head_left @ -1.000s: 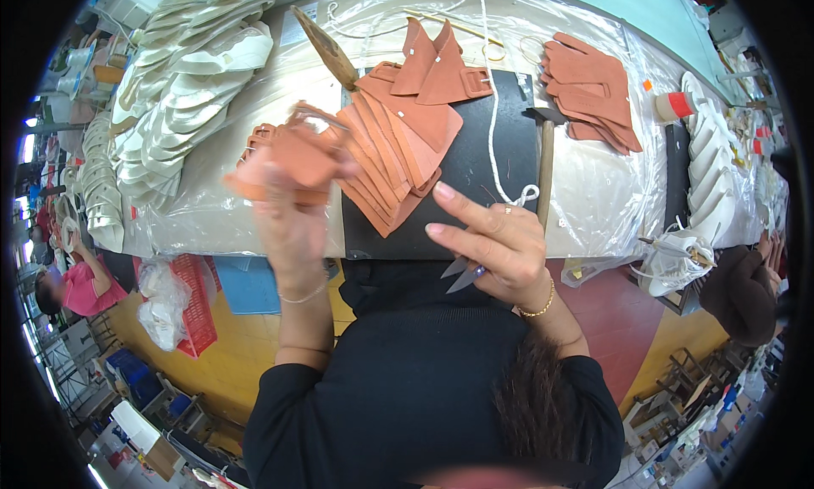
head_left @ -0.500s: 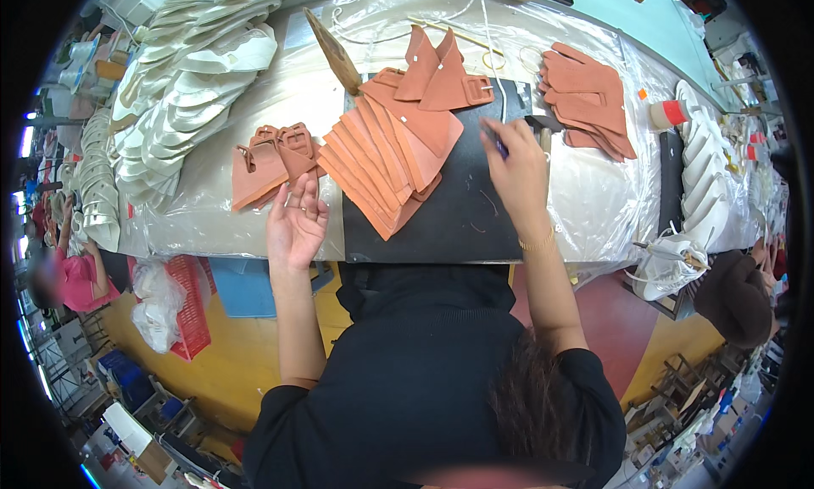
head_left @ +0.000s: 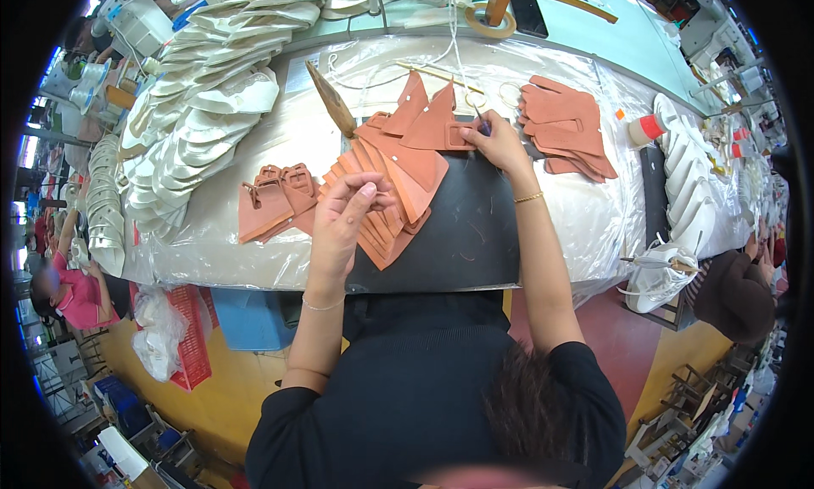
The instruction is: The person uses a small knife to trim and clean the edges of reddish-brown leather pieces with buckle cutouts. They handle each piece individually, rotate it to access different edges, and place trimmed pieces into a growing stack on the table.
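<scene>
My right hand closes on a small dark-handled pointed tool. Its thumb and fingertips touch the buckle end of a brown leather piece at the top of the pile. Over the left part of a fan of overlapping brown leather pieces hovers my left hand, its fingers loosely curled and apart, with nothing seen in them. Left of it lies a small group of leather pieces with buckles. A black mat lies under the fan.
Another brown leather stack lies right of the mat. White shaped pieces are heaped at the left; more white pieces line the right. A wooden stick stands behind the fan. A phone and a tape roll lie farther back.
My left hand has moved right, from beside the small buckle group to over the fan, and turned from palm-up. My right hand has moved left onto the buckle piece. The view has shifted slightly.
</scene>
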Tool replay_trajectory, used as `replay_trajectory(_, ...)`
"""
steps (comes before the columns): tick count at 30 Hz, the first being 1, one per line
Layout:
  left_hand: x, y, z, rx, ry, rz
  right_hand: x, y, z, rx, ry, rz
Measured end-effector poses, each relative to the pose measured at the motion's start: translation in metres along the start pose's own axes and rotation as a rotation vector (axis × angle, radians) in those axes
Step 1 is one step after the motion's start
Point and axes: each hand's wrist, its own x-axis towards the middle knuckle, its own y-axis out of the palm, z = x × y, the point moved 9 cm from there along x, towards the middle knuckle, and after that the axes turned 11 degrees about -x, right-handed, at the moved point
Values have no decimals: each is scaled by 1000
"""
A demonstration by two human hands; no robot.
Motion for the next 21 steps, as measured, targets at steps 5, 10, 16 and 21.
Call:
replay_trajectory(5, 4, -9, -10, 141, 86, -39, -19, -22, 22, 873, 42, 64)
replay_trajectory(10, -3, -20, -25, 64, 216, -134, -47, -46, 71, 987, -140, 131)
replay_trajectory(16, -30, -35, -46, 202, 531, -315, -78, 18, 108, 355, -331, 302)
replay_trajectory(21, -27, -18, -31, 655, 356, -134, -90, 18, 97, 26, -293, -20)
